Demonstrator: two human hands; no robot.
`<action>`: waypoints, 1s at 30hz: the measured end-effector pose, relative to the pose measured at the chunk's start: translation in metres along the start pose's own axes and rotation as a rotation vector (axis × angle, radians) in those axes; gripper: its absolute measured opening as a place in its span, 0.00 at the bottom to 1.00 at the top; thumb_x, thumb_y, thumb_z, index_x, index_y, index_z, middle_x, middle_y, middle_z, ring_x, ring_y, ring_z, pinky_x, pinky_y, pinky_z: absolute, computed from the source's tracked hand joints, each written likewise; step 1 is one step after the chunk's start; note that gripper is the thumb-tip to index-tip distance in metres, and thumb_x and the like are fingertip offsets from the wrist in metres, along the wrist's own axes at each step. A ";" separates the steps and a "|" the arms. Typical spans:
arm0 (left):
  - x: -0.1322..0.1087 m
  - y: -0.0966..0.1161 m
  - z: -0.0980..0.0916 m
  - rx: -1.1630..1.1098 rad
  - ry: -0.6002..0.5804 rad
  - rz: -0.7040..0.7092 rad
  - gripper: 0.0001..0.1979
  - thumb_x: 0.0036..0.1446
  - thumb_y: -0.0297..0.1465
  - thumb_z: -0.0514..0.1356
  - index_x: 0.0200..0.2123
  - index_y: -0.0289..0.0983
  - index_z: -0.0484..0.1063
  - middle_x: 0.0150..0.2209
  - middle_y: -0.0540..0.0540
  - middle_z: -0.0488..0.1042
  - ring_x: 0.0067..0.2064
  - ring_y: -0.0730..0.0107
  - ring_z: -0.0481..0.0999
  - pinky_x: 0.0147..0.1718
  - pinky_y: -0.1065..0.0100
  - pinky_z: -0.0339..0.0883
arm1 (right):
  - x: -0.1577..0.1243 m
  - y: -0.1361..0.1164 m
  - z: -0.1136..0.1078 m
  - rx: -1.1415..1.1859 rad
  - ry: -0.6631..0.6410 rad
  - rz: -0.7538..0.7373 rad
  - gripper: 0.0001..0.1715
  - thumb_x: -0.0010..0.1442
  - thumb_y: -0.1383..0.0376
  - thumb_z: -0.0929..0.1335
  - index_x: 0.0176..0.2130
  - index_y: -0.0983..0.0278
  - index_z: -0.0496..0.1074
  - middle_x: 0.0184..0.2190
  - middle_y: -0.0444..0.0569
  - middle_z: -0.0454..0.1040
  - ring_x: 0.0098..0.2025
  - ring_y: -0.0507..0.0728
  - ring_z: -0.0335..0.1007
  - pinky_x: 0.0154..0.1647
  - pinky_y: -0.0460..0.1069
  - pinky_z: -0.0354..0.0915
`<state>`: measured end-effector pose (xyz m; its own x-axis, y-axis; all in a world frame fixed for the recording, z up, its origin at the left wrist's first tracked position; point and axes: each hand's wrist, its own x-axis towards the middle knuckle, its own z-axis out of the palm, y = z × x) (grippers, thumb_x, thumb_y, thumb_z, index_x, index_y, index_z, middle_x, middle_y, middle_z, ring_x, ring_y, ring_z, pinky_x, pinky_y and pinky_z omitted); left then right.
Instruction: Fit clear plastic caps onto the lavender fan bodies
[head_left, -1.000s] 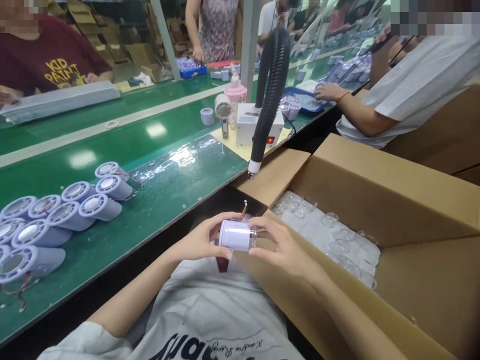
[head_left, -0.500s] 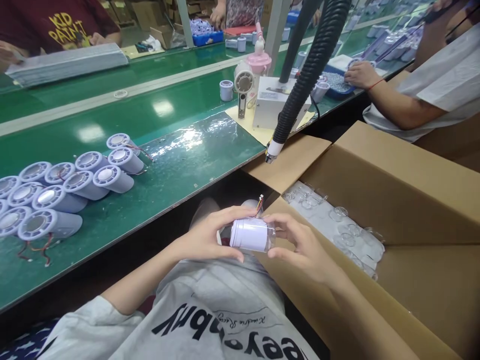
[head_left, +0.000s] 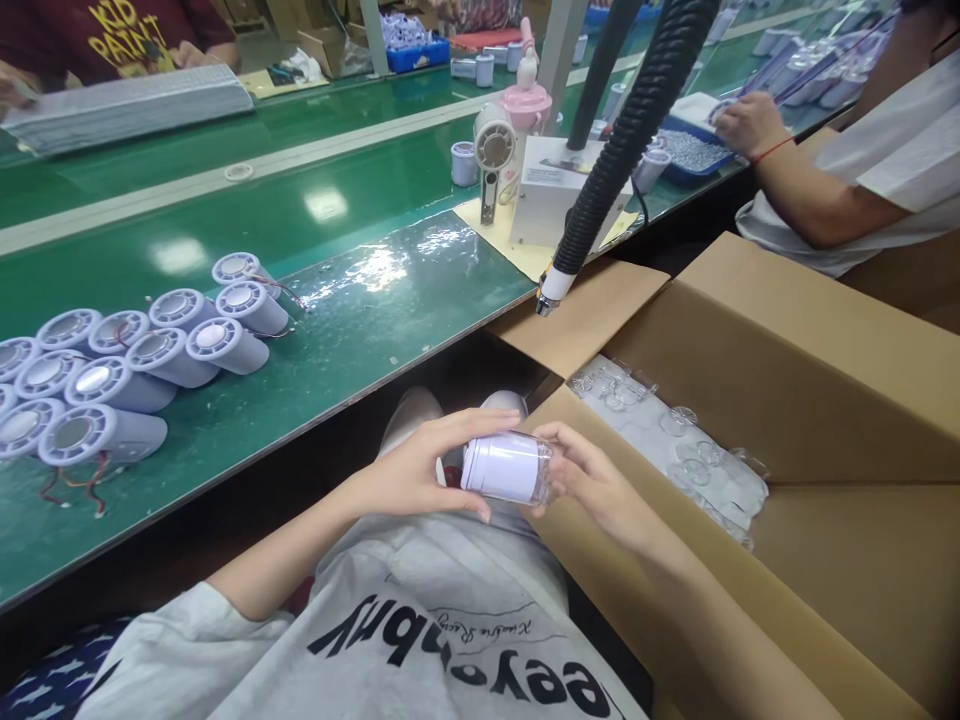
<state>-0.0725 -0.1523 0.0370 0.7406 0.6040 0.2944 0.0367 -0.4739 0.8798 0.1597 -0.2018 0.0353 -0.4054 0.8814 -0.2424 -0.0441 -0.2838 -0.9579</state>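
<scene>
Between my two hands, above my lap, lies a lavender cylindrical housing [head_left: 504, 467] on its side, with a clear plastic cover [head_left: 541, 474] around its right end. My left hand [head_left: 427, 468] wraps the left end, thumb below and fingers above. Fingers of my right hand [head_left: 581, 472] close on the clear end; their tips are partly hidden behind it. On the bench to the left, similar lavender cylinders [head_left: 135, 385] stand grouped in rows, round vented ends up, some trailing thin red and dark wires [head_left: 96, 485].
An open cardboard box [head_left: 817, 400] at my right holds clear plastic pieces [head_left: 679, 420]. A black corrugated hose [head_left: 611, 170] hangs over the bench edge. Behind it are a white metal box [head_left: 551, 190], a small fan [head_left: 495, 150] and a pink bottle [head_left: 525, 100]. A co-worker's hand [head_left: 750, 125] works beyond.
My right fingers have closed in around the clear end, and the cylinder has turned slightly. The wires that stuck up above it are out of sight. The view has shifted a little.
</scene>
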 end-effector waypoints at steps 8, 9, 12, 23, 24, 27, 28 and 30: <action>-0.004 -0.001 0.003 -0.015 -0.009 0.044 0.43 0.43 0.31 0.73 0.63 0.49 0.60 0.61 0.40 0.67 0.63 0.54 0.65 0.61 0.53 0.60 | 0.003 0.003 0.011 0.263 -0.056 0.215 0.31 0.57 0.38 0.64 0.35 0.63 0.62 0.19 0.43 0.74 0.16 0.49 0.69 0.16 0.40 0.65; -0.005 -0.001 0.004 -0.017 -0.010 0.042 0.43 0.44 0.30 0.72 0.62 0.49 0.60 0.61 0.40 0.66 0.63 0.54 0.65 0.60 0.54 0.60 | 0.003 0.002 0.012 0.287 -0.060 0.239 0.32 0.57 0.37 0.64 0.36 0.63 0.62 0.20 0.45 0.75 0.15 0.49 0.69 0.15 0.39 0.64; -0.008 0.000 0.004 -0.021 -0.009 0.025 0.41 0.45 0.30 0.72 0.62 0.50 0.60 0.61 0.42 0.66 0.62 0.55 0.65 0.60 0.55 0.60 | 0.003 0.001 0.016 0.361 -0.079 0.337 0.33 0.61 0.38 0.59 0.39 0.65 0.65 0.20 0.48 0.76 0.14 0.48 0.69 0.13 0.38 0.62; -0.020 0.017 0.010 -0.256 0.037 -0.313 0.30 0.53 0.34 0.67 0.57 0.45 0.60 0.53 0.43 0.68 0.49 0.62 0.73 0.45 0.64 0.70 | 0.001 0.009 0.019 0.206 -0.162 0.222 0.43 0.61 0.35 0.52 0.45 0.68 0.68 0.27 0.52 0.75 0.22 0.52 0.73 0.19 0.42 0.69; -0.021 0.017 0.010 -0.279 0.044 -0.327 0.30 0.53 0.34 0.67 0.57 0.45 0.60 0.52 0.43 0.68 0.48 0.63 0.73 0.45 0.64 0.70 | 0.000 0.010 0.018 0.121 -0.125 0.099 0.42 0.60 0.35 0.56 0.50 0.67 0.66 0.35 0.55 0.77 0.30 0.55 0.76 0.27 0.46 0.74; -0.021 0.018 0.011 -0.346 0.056 -0.367 0.29 0.53 0.34 0.66 0.57 0.45 0.61 0.52 0.44 0.68 0.47 0.65 0.74 0.43 0.66 0.70 | -0.005 0.014 0.014 -0.279 -0.008 -0.373 0.37 0.59 0.48 0.69 0.61 0.55 0.57 0.61 0.56 0.63 0.59 0.63 0.65 0.57 0.58 0.67; -0.021 0.019 0.011 -0.358 0.057 -0.380 0.29 0.53 0.34 0.66 0.57 0.46 0.61 0.51 0.45 0.69 0.46 0.65 0.74 0.43 0.66 0.71 | -0.006 0.016 0.012 -0.421 0.005 -0.517 0.35 0.60 0.56 0.72 0.62 0.51 0.57 0.65 0.51 0.58 0.64 0.62 0.58 0.62 0.60 0.62; -0.021 0.019 0.010 -0.367 0.051 -0.385 0.31 0.53 0.34 0.67 0.58 0.47 0.61 0.53 0.45 0.69 0.46 0.65 0.74 0.43 0.66 0.71 | -0.008 0.017 0.009 -0.589 -0.001 -0.659 0.32 0.60 0.68 0.71 0.59 0.46 0.62 0.66 0.46 0.57 0.65 0.61 0.56 0.64 0.60 0.58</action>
<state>-0.0804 -0.1801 0.0435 0.6857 0.7249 -0.0659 0.0556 0.0382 0.9977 0.1542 -0.2169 0.0218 -0.4638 0.7968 0.3873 0.2081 0.5229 -0.8266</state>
